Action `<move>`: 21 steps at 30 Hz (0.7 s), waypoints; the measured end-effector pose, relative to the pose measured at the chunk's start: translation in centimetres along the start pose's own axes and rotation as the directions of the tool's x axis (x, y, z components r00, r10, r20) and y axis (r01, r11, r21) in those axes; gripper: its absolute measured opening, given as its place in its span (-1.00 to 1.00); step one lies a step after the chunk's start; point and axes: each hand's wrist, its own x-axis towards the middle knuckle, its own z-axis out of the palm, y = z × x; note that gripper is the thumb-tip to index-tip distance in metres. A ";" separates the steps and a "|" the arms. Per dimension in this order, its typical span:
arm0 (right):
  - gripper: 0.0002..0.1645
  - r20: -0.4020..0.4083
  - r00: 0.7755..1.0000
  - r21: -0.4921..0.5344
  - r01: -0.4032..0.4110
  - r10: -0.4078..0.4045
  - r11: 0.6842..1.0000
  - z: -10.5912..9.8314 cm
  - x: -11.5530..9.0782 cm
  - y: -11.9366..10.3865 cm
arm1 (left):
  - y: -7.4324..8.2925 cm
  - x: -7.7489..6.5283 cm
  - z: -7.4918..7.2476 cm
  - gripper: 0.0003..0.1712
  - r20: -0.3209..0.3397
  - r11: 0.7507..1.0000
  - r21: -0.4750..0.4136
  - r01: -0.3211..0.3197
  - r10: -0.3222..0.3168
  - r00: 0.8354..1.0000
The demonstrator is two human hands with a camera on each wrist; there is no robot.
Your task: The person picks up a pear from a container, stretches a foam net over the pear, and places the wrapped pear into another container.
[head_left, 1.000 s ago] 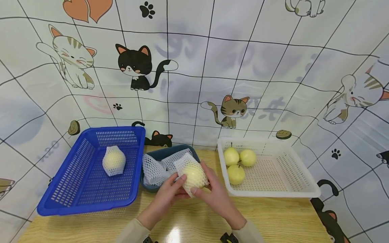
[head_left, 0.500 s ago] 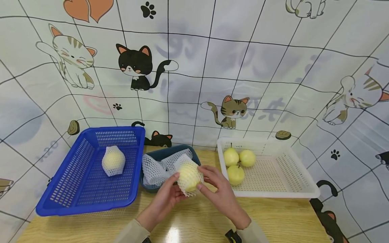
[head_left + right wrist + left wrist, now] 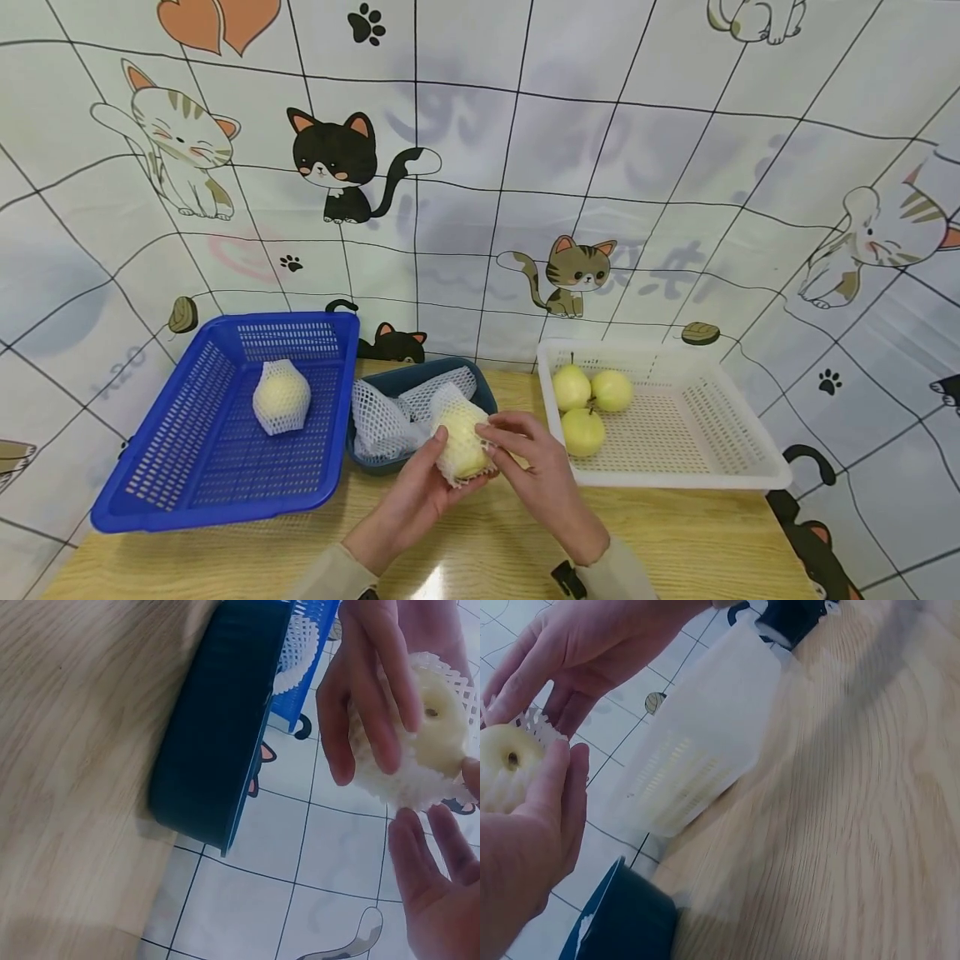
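Observation:
A yellow-green pear [image 3: 439, 727] sits inside a white foam net [image 3: 453, 417], above the table's front middle. My left hand [image 3: 418, 500] cups it from below and the left, thumb against its side. With fingertips and thumb, my right hand [image 3: 542, 475] pinches the net's edge on the right. In both wrist views the fruit's dimpled end shows bare at the net's opening, which my right fingers [image 3: 516, 690] reach in the left wrist view. Just behind the hands stands a dark teal basket [image 3: 483, 387] with more white foam nets [image 3: 378, 425] in it.
On the left, a blue basket [image 3: 225, 492] holds one netted pear [image 3: 281, 398]. A white basket [image 3: 675, 479] on the right has bare pears [image 3: 582, 432] in its left end. Behind the wooden table [image 3: 465, 558] hangs a cat-print sheet [image 3: 465, 208].
The netted pear has moved slightly left and turned in the hands. My left hand has come further under it, while my right fingers have shifted from its side to the net's edge.

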 end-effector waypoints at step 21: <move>-0.77 0.058 0.898 -0.171 0.440 -0.437 0.882 0.2 -0.3 -1.5 | -0.7 0.5 1.3 -0.31 -0.157 0.992 0.117 -0.035 0.053 0.986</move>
